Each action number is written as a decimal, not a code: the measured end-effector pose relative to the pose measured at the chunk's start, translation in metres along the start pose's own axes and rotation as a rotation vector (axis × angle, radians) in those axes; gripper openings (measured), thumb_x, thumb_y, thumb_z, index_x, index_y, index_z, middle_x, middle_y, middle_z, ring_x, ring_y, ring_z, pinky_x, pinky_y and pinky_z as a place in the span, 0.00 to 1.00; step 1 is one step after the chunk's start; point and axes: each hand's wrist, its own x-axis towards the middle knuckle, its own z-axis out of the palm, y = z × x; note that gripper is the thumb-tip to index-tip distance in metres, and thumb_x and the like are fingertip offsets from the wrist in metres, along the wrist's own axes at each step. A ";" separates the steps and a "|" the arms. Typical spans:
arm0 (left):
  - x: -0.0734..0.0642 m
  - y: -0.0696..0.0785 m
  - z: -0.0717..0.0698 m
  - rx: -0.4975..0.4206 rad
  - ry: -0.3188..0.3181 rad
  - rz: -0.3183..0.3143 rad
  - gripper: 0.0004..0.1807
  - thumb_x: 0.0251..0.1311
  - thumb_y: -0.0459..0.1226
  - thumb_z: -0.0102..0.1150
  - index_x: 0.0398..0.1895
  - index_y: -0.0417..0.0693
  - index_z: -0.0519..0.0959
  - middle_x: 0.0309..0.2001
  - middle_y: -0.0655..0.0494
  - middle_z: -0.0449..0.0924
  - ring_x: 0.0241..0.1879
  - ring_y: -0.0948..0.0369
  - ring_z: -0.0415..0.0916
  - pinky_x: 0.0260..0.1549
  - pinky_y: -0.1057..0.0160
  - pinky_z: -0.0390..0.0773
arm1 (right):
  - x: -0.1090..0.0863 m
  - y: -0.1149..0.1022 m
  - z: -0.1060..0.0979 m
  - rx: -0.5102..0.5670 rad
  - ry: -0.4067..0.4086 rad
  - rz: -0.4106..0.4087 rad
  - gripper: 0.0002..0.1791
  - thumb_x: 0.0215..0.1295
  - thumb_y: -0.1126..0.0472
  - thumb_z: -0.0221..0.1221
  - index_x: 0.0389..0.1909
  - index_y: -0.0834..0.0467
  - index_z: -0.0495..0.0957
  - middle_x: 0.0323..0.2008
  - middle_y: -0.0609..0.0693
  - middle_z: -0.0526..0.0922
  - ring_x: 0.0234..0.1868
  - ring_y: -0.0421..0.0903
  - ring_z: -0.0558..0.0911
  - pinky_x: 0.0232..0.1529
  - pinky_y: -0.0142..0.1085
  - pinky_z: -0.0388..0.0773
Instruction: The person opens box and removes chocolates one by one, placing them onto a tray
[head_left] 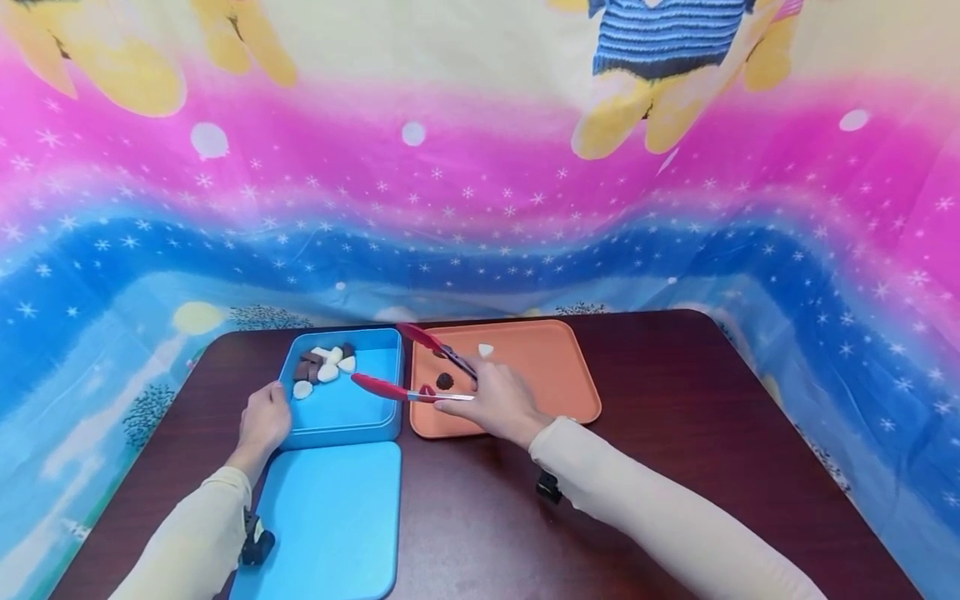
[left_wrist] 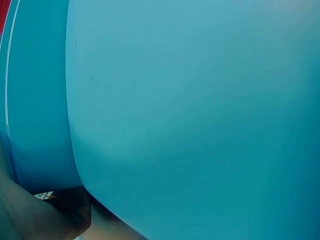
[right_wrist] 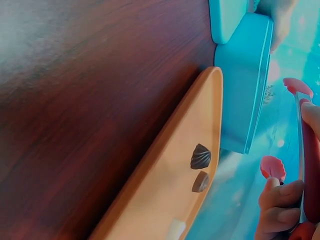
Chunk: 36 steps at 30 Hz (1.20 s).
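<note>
My right hand grips metal tongs with red tips, spread wide apart with nothing between them. One tong tip hangs over the right part of a blue box; the other is above the gap beside an orange tray. Brown and white chocolates lie heaped toward the back left inside the box. On the tray sit a dark fluted chocolate, a smaller brown chocolate and a white chocolate. At the box's left wall, my left hand holds the rim, its fingers partly hidden.
A flat blue lid lies on the dark wooden table in front of the box. Box and tray stand side by side near the back edge. A patterned cloth hangs behind and around the table.
</note>
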 end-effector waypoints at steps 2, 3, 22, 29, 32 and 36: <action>0.000 0.000 0.000 0.002 -0.002 -0.002 0.26 0.81 0.48 0.20 0.28 0.44 0.61 0.25 0.51 0.57 0.26 0.54 0.60 0.34 0.55 0.61 | 0.002 -0.003 0.001 -0.012 -0.002 -0.015 0.37 0.51 0.35 0.73 0.56 0.53 0.78 0.16 0.45 0.67 0.16 0.42 0.67 0.16 0.33 0.61; 0.000 0.000 0.000 0.004 -0.003 -0.004 0.26 0.81 0.48 0.19 0.28 0.44 0.61 0.25 0.51 0.56 0.26 0.54 0.60 0.35 0.55 0.61 | 0.003 -0.005 0.001 -0.022 -0.001 -0.021 0.36 0.51 0.35 0.73 0.55 0.53 0.78 0.16 0.45 0.67 0.16 0.42 0.67 0.16 0.33 0.60; 0.003 -0.001 0.000 0.014 -0.029 -0.015 0.26 0.81 0.48 0.18 0.30 0.44 0.62 0.26 0.50 0.56 0.30 0.51 0.62 0.41 0.49 0.64 | 0.029 -0.042 0.017 -0.454 -0.034 -0.128 0.38 0.54 0.34 0.70 0.62 0.49 0.77 0.37 0.44 0.86 0.25 0.39 0.79 0.20 0.31 0.73; 0.003 -0.001 0.000 0.014 -0.027 -0.009 0.26 0.81 0.48 0.18 0.30 0.44 0.61 0.27 0.50 0.56 0.33 0.50 0.63 0.43 0.48 0.63 | 0.035 -0.052 0.028 -0.514 -0.061 -0.151 0.33 0.57 0.36 0.70 0.61 0.47 0.79 0.38 0.43 0.88 0.29 0.40 0.81 0.23 0.32 0.75; 0.003 -0.001 0.001 0.018 -0.022 -0.008 0.26 0.81 0.48 0.18 0.30 0.44 0.61 0.27 0.49 0.56 0.34 0.49 0.64 0.42 0.48 0.64 | 0.037 -0.055 0.032 -0.533 -0.084 -0.168 0.31 0.59 0.37 0.69 0.59 0.47 0.80 0.33 0.43 0.87 0.28 0.40 0.80 0.22 0.33 0.76; 0.003 -0.001 0.000 0.021 -0.015 -0.005 0.26 0.81 0.48 0.19 0.29 0.44 0.61 0.26 0.50 0.56 0.30 0.51 0.62 0.39 0.51 0.63 | 0.042 -0.061 0.036 -0.610 -0.086 -0.203 0.26 0.61 0.37 0.66 0.55 0.47 0.81 0.30 0.42 0.84 0.28 0.39 0.79 0.25 0.34 0.77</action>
